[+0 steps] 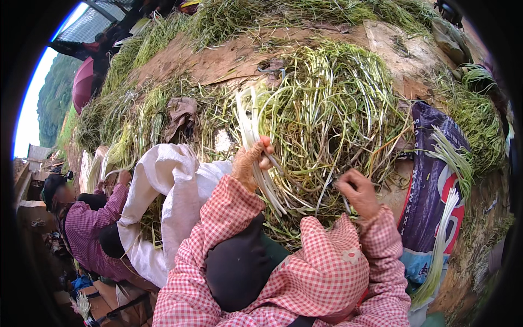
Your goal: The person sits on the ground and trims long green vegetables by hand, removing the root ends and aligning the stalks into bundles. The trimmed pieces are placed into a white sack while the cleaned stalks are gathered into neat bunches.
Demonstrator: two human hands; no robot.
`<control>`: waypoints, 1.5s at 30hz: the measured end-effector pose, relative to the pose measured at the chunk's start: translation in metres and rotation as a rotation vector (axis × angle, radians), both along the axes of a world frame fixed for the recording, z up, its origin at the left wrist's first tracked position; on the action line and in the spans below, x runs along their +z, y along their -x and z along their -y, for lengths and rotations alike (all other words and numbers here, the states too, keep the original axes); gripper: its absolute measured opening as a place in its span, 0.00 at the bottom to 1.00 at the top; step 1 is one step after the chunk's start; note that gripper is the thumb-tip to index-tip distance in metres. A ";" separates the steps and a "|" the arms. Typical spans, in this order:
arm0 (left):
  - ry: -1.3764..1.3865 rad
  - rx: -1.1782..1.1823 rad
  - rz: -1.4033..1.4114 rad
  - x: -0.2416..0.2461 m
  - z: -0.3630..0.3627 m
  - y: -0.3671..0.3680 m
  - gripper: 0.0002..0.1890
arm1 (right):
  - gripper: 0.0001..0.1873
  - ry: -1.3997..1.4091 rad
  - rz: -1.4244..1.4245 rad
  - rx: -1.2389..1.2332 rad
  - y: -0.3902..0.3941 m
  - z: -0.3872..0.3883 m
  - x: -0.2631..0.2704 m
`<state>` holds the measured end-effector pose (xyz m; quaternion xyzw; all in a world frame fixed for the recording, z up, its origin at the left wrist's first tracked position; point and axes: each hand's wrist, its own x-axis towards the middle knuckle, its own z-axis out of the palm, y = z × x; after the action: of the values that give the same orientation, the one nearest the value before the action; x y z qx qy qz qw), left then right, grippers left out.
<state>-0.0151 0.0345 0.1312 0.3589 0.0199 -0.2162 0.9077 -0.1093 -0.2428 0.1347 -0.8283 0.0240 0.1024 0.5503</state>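
My left hand [250, 163] is closed around a bundle of long pale plant stalks [248, 122], whose white ends point up and away from me. To its right, my right hand [359, 192] has curled fingers near a thin pale stalk; whether it grips that stalk I cannot tell. Beneath and beyond both hands spreads a large heap of green and yellowish stalks [327, 102] with brown, withered pieces mixed in. Both forearms are in red-and-white checked sleeves.
An open white woven sack [175, 204] stands at left; past it sits a co-worker [90, 225] in a checked shirt. At right, trimmed stalks [441, 237] lie on a purple printed sack [429, 171]. A brown rag [181, 115] and a pink umbrella [83, 85] are farther off.
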 end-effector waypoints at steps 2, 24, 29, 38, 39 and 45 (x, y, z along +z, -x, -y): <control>-0.058 -0.064 0.068 0.005 0.003 0.005 0.11 | 0.13 -0.151 0.135 0.068 -0.016 -0.034 -0.001; 0.098 0.178 0.004 0.027 -0.031 -0.004 0.07 | 0.06 -0.124 -0.175 -0.135 0.035 0.030 -0.083; 0.222 0.233 0.086 0.019 -0.042 -0.009 0.08 | 0.09 0.441 -0.248 -0.039 0.062 0.096 -0.126; 0.571 0.139 0.003 -0.002 -0.045 -0.014 0.12 | 0.48 0.400 0.388 0.125 -0.025 -0.038 -0.018; 0.588 0.123 -0.008 -0.003 -0.036 -0.013 0.12 | 0.51 0.304 0.334 0.153 -0.035 -0.048 -0.040; 0.374 0.213 -0.043 0.004 -0.034 -0.008 0.10 | 0.18 -0.596 -0.319 0.343 -0.024 -0.078 -0.028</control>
<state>-0.0069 0.0684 0.1348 0.1753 0.0367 -0.1265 0.9757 -0.0852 -0.1649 0.1068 -0.5975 -0.0607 0.3233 0.7313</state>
